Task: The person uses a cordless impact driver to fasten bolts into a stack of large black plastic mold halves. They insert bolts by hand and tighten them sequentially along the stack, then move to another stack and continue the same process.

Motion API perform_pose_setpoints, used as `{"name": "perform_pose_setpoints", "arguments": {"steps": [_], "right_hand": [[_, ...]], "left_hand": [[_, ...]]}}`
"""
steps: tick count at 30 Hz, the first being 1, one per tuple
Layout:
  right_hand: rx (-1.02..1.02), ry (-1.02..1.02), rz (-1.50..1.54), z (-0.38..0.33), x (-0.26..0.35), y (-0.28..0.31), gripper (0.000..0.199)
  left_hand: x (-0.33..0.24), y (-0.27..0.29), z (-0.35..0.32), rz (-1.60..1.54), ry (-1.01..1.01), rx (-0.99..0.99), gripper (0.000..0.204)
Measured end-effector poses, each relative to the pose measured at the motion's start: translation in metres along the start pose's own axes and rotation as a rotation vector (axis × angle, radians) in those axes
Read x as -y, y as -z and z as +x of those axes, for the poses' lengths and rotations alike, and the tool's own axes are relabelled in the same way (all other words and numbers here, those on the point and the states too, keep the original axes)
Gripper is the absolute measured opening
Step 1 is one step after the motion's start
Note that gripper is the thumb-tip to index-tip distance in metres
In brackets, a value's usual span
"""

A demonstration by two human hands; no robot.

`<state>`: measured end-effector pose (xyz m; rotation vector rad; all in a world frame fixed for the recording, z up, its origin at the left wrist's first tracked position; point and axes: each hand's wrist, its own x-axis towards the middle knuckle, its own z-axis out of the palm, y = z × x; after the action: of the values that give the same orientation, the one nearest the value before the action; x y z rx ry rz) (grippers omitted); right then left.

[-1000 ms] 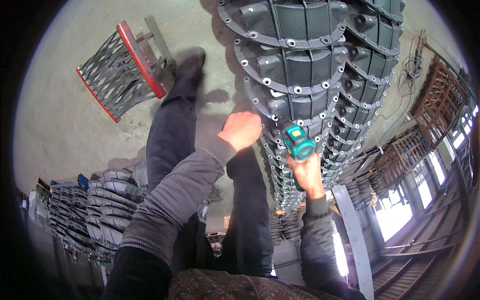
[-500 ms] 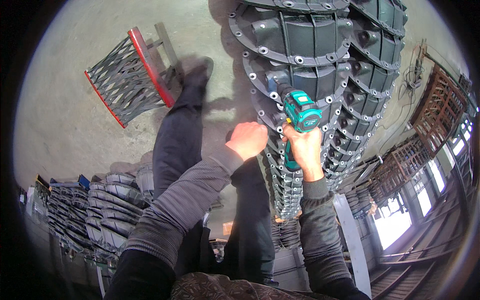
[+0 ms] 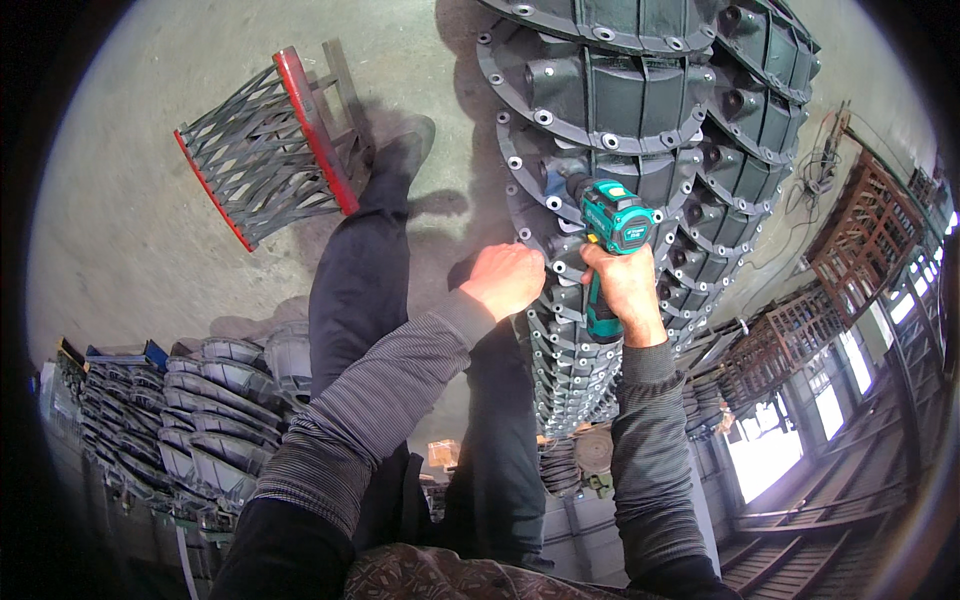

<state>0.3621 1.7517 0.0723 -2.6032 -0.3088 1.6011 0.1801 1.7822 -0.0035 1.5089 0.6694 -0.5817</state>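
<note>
Both arms extended, left hand (image 3: 508, 280) flat, right hand (image 3: 625, 290) fisted.

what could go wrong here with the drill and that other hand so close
The left hand rests on the grey flanged castings right beside the green cordless driver held by the right hand. If the bit slips off the bolt hole, it could catch those fingers. The castings are stacked overlapping in a long row, so pushing hard on one might shift it. The person also stands close against the stack, with little room to step back.

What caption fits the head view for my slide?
Right hand holds a green cordless driver against a stack of grey flanged castings; left hand rests on the stack's edge.
</note>
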Motion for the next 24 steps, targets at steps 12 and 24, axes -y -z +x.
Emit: {"name": "perform_pose_setpoints", "arguments": {"steps": [12, 24], "right_hand": [[-0.017, 0.019, -0.177, 0.005, 0.011, 0.007, 0.013], [0.094, 0.044, -0.431, 0.025, 0.038, 0.027, 0.025]], "left_hand": [[-0.007, 0.009, 0.007, -0.033, 0.000, 0.012, 0.033], [-0.008, 0.010, 0.013, -0.067, -0.041, -0.023, 0.031]]}}
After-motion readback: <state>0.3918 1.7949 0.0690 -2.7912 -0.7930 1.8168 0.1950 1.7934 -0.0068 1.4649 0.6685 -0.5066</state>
